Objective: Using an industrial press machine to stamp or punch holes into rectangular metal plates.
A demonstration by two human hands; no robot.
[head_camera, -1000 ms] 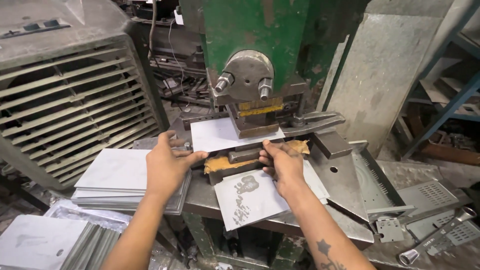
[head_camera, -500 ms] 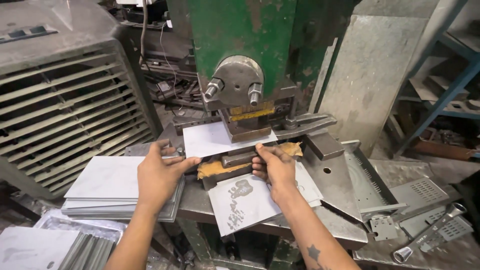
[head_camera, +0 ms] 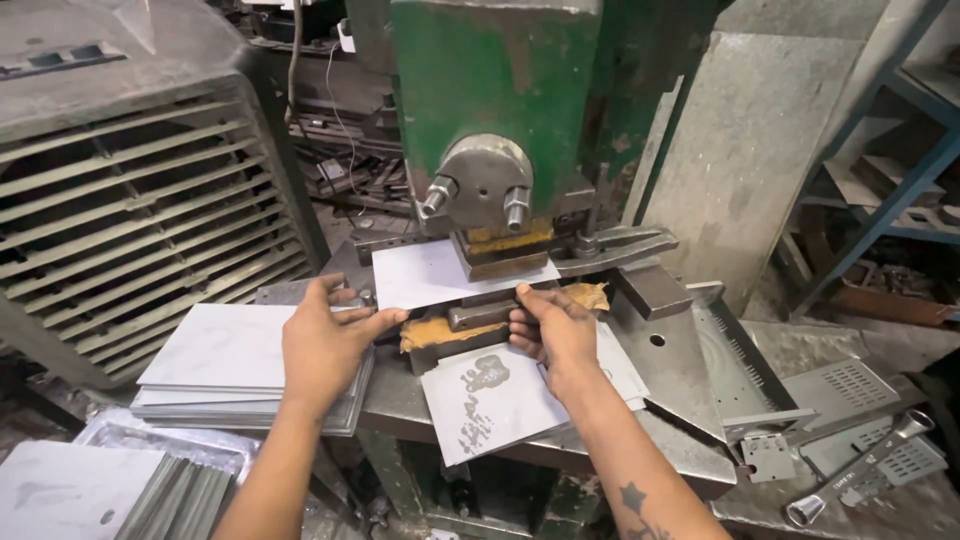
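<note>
Both hands steady a thin white sheet [head_camera: 440, 275] under the ram [head_camera: 490, 200] of the green press [head_camera: 500, 90]. The left hand [head_camera: 325, 345] pinches the sheet's near left edge, thumb on top and fingers loosely curled; the right hand [head_camera: 555, 330] rests with curled fingers on the die block [head_camera: 480, 315] at the sheet's near right edge, gripping nothing that can be seen. The sheet lies flat just ahead of both hands, partly beneath the ram. To do this well, it seems wise to keep the sheet square and flat on the die, push only from its near edge, and hold every fingertip short of the ram. A stack of blanks [head_camera: 215, 360] sits left of the left hand; a smudged sheet [head_camera: 490, 400] lies on the surface [head_camera: 680, 370] below the right wrist.
</note>
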